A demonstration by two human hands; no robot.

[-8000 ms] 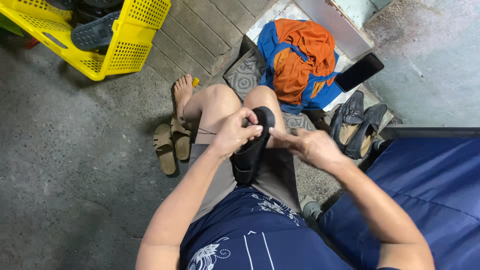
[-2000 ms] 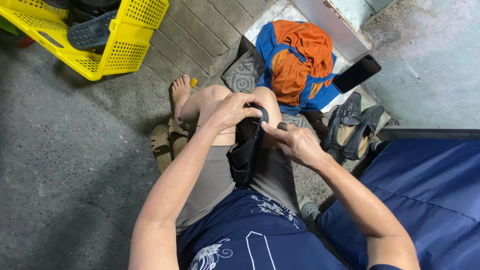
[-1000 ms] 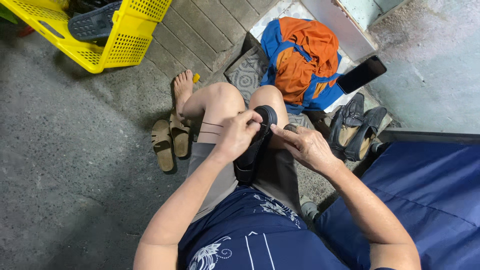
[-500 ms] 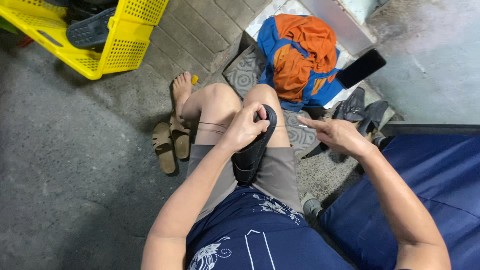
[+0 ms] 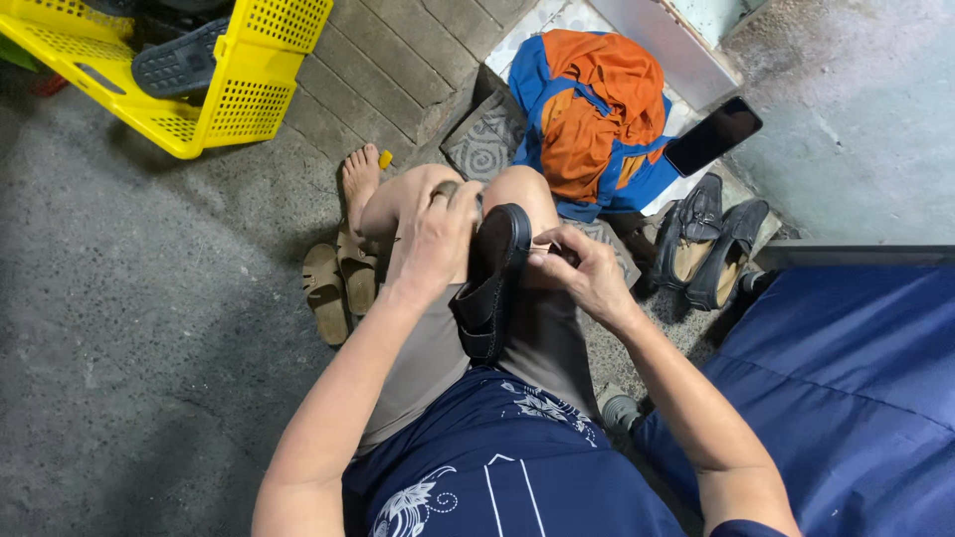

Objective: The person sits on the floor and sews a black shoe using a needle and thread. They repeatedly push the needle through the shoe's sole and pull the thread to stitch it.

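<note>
The left hand (image 5: 438,234) is clamped around the black sandal (image 5: 492,283), which stands on edge between the knees. The right hand (image 5: 582,268) pinches at its side; whether it grips anything, I cannot tell. Best to keep the sandal braced against the thigh.

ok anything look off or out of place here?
Mostly a phone lying on the edge of a crumpled orange-and-blue garment on the floor. Left hand and right hand hold a black sandal on edge.
</note>
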